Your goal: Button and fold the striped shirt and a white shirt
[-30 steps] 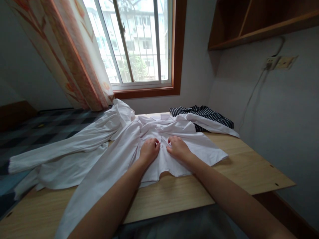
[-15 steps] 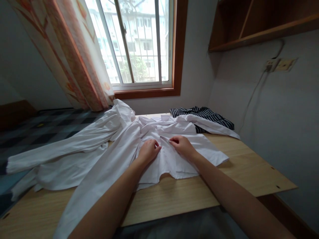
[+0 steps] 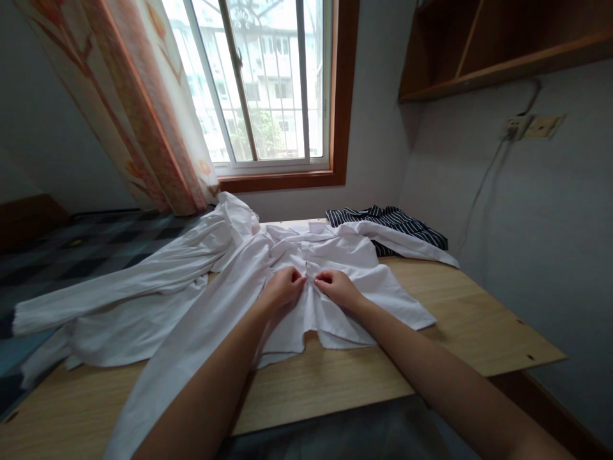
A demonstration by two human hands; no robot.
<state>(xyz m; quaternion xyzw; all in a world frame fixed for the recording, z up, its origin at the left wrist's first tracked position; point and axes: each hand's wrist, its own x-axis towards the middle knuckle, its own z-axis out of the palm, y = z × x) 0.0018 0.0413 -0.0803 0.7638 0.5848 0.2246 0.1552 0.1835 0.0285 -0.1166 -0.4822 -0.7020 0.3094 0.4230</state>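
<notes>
A white shirt (image 3: 352,255) lies spread on the wooden board (image 3: 460,319), its collar toward the window and one sleeve stretched out to each side. My left hand (image 3: 286,285) is closed in a pinch on the left front edge, near the middle of the shirt. Just across from it, my right hand (image 3: 336,285) pinches the right front edge. The two hands are a small gap apart, with the front edges almost meeting between them. Below them the hem parts in a notch over the board. Any button under the fingertips is too small to make out.
Another white garment (image 3: 143,306) lies at the left, partly over the checked bed (image 3: 124,236). A black striped garment (image 3: 397,223) sits at the back right, under the shirt's sleeve. Behind are a window (image 3: 272,96) and a curtain (image 3: 143,115); a shelf (image 3: 502,70) hangs upper right.
My right hand has moved left and slightly down, bringing the right front edge closer to the left one. My left hand has shifted only a little. The hem on the right has been drawn inward.
</notes>
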